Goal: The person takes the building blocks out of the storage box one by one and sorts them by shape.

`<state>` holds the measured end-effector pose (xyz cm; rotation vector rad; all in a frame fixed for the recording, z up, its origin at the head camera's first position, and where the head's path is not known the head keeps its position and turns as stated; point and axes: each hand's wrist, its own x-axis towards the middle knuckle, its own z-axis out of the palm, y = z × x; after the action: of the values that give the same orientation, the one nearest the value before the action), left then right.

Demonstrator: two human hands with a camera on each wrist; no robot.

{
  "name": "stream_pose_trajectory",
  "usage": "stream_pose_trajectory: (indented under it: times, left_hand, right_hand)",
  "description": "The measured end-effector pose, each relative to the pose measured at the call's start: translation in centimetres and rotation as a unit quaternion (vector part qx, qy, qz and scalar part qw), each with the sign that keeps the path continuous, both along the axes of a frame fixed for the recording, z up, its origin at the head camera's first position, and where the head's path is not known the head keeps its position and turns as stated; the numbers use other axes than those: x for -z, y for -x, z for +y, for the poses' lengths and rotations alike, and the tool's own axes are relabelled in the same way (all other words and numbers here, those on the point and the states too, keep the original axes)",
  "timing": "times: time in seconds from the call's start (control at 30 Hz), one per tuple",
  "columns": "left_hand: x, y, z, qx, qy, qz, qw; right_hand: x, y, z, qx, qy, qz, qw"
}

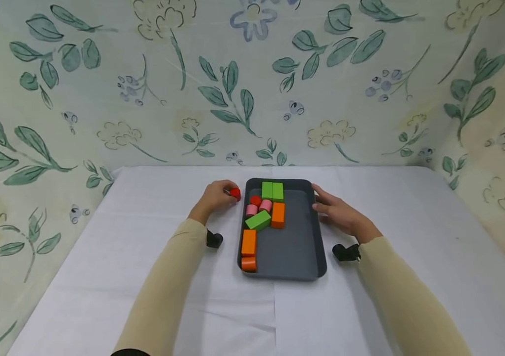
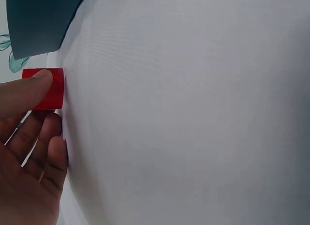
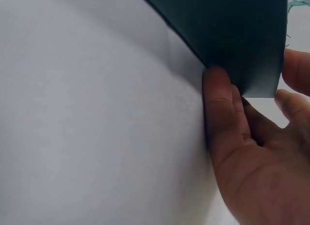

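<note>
A dark grey tray (image 1: 297, 257) lies on the white table and holds green, orange, pink and red blocks. My left hand (image 1: 216, 198) pinches a small red block (image 1: 234, 194) just left of the tray's far left corner; in the left wrist view the thumb lies over that red block (image 2: 48, 89) right at the cloth. My right hand (image 1: 334, 210) rests against the tray's right side near its far corner. In the right wrist view its fingers (image 3: 223, 113) press the tray wall (image 3: 232, 36).
Inside the tray are two green blocks (image 1: 272, 191) at the far edge, a tilted green block (image 1: 258, 220), orange blocks (image 1: 277, 215) (image 1: 249, 242), pink cylinders (image 1: 265, 205) and a red piece (image 1: 255, 200). A floral backdrop (image 1: 252, 84) walls in the white tablecloth (image 1: 145, 277).
</note>
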<state>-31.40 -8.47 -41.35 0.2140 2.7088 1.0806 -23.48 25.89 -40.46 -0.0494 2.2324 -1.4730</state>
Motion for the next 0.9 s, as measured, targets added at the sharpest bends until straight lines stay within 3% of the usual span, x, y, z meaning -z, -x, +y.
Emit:
stream_pose_trajectory:
  times: [0.27, 0.5, 0.7, 0.9]
  left_hand:
    - [-0.7, 0.2, 0.2, -0.007, -0.015, -0.029, 0.9994]
    - [-0.4, 0.0, -0.4, -0.029, -0.024, -0.051, 0.998]
    - [0.2, 0.0, 0.2, -0.015, -0.041, -0.047, 0.9979]
    - [0.3, -0.2, -0.5, -0.008, -0.021, -0.02, 0.9996]
  right_hand:
    - [-0.2, 0.1, 0.1, 0.006, 0.004, 0.0, 1.0]
    - [0.0, 0.1, -0.3, -0.004, 0.005, 0.001, 1.0]
    - [0.2, -0.3, 0.1, 0.003, -0.004, 0.001, 1.0]
    - [0.2, -0.1, -0.5, -0.003, -0.002, 0.008, 1.0]
